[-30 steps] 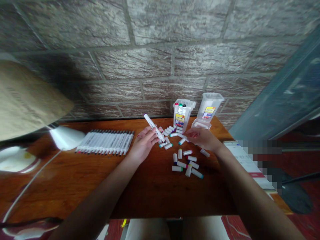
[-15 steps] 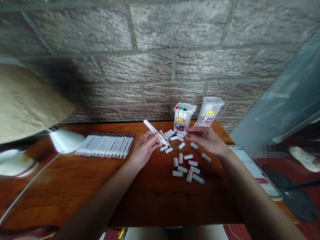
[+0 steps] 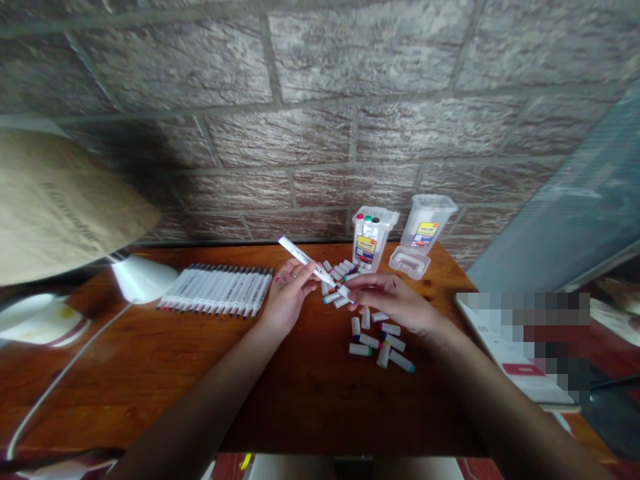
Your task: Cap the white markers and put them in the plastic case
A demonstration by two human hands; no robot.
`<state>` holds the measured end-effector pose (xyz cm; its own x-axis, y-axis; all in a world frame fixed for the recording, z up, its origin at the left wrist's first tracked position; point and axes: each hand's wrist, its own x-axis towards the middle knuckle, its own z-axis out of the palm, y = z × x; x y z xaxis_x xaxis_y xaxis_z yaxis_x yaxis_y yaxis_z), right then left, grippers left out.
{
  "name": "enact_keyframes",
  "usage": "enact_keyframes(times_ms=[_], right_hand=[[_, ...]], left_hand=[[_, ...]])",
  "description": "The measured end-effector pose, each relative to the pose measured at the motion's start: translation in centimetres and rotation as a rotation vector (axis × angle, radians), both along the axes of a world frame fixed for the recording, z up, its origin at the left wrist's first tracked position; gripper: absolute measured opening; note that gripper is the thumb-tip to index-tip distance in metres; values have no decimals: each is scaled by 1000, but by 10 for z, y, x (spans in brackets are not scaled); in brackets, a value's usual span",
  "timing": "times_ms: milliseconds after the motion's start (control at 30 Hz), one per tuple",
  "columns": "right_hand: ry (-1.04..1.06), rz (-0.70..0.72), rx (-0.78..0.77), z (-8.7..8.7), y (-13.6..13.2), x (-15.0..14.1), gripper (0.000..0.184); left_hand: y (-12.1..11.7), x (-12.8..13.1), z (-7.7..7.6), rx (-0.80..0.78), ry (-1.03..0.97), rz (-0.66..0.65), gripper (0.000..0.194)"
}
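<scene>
My left hand is closed round a white marker with a purple upper end. The marker slants down to the right, its dark tip bare. Between the fingertips of my right hand is a white marker cap, held at the marker's tip; I cannot tell whether the tip is inside it. Loose white caps with coloured ends lie under and around both hands, some near the tubs and several in a nearer cluster.
Several uncapped markers lie in a row on the wooden table. A clear tub holds markers upright beside another tub with its lid hanging down. A lamp and a tablet flank the work.
My right hand has moved left and down from near the tubs, bringing a cap to the tip of the marker. My left hand still holds the marker in nearly the same place.
</scene>
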<state>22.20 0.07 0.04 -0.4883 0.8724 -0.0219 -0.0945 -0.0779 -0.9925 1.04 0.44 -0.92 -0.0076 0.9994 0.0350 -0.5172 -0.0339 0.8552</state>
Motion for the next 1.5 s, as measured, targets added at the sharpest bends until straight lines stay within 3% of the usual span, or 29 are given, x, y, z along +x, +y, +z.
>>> enact_keyframes(times_ms=[367, 767, 1100, 1333, 1500], right_hand=[[107, -68, -24, 0, 0, -6, 27], [214, -145, -193, -1, 3, -7, 32], [107, -123, -79, 5, 0, -8, 23], [93, -216, -46, 6, 3, -2, 30], [214, -223, -123, 8, 0, -6, 31]], left_hand=[[-2, 3, -2, 28, 38, -96, 34], [0, 4, -8, 97, 135, -45, 37], [-13, 11, -1, 171, 344, -135, 29], [-6, 6, -8, 216, 277, -58, 46], [-3, 1, -7, 181, 293, -90, 41]])
